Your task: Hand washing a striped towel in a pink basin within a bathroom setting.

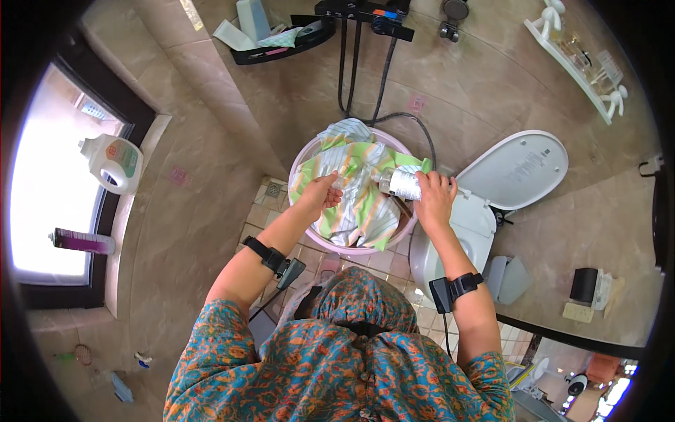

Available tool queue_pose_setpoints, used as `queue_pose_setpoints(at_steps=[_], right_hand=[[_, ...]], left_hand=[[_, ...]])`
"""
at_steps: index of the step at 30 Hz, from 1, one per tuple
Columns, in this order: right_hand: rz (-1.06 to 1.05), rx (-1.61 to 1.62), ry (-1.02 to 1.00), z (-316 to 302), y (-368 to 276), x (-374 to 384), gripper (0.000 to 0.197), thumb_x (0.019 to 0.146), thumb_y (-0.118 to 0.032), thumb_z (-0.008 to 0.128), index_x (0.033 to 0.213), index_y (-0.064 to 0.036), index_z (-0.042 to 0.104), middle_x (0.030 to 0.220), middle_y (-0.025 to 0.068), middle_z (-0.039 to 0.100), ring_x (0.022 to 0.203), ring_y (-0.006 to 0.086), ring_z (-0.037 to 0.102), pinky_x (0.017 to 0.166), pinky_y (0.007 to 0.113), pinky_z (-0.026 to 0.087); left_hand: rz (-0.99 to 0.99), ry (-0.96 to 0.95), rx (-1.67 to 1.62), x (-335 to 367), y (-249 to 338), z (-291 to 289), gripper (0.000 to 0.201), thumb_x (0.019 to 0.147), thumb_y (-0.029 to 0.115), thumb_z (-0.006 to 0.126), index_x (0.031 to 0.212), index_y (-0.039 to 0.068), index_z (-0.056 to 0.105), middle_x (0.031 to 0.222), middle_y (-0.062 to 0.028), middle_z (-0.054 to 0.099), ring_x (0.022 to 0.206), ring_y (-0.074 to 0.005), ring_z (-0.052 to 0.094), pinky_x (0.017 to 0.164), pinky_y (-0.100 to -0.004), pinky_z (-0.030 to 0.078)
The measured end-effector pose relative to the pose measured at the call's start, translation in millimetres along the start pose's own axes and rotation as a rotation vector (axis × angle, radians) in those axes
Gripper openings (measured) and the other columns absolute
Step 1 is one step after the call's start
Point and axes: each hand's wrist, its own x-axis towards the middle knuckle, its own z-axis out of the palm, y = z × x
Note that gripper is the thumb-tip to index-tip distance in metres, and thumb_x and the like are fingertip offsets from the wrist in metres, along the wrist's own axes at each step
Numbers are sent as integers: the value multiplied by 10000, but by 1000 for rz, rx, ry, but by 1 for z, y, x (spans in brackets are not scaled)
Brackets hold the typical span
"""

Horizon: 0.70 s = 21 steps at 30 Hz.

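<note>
Here, in the head view, the right hand (435, 200) wraps its fingers round the base end of a clear, labelled bottle (403, 184), tipped sideways over the right part of the pink basin (344, 250). The left hand (320, 195), over the basin's left part, curls its fingers; whether they pinch anything I cannot tell. The bottle is probably light but slippery when wet, best held mid-body; the striped cloth (361, 224) in the basin looks soft.

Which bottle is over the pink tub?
The clear, white-labelled bottle in the right hand; the white handled bottle and purple can are by the window.
</note>
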Motion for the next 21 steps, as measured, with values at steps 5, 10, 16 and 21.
queue_pose_setpoints(at_steps=[5,10,16,21], right_hand=[[89,97,-7,7,4,-21,630,584,-143,754,1181,-148,551,1084,53,535,1057,272,497,1013,493,309],[83,375,-102,1,-4,-36,702,528,-204,775,1190,-140,550,1108,77,553,1030,291,518,911,436,372],[-25,310,-11,-13,-16,-49,671,553,-182,751,1190,-142,544,1054,78,547,1022,295,516,941,467,356],[-94,228,79,-23,-27,-47,666,558,-154,731,1194,-144,534,1022,73,532,1027,289,502,1001,509,303]], left_hand=[[5,22,-25,-19,-6,18,406,901,419,577,1042,42,529,777,-74,620,632,-146,585,596,-279,492],[5,-29,-73,-26,-10,36,393,925,434,535,1016,52,527,742,-57,617,626,-142,589,598,-286,496],[75,-5,-79,-47,1,54,369,931,423,534,950,55,540,707,-34,592,617,-128,571,575,-262,479],[242,-51,251,-53,5,50,323,929,382,558,890,61,552,695,-17,565,596,-94,523,556,-240,449]])
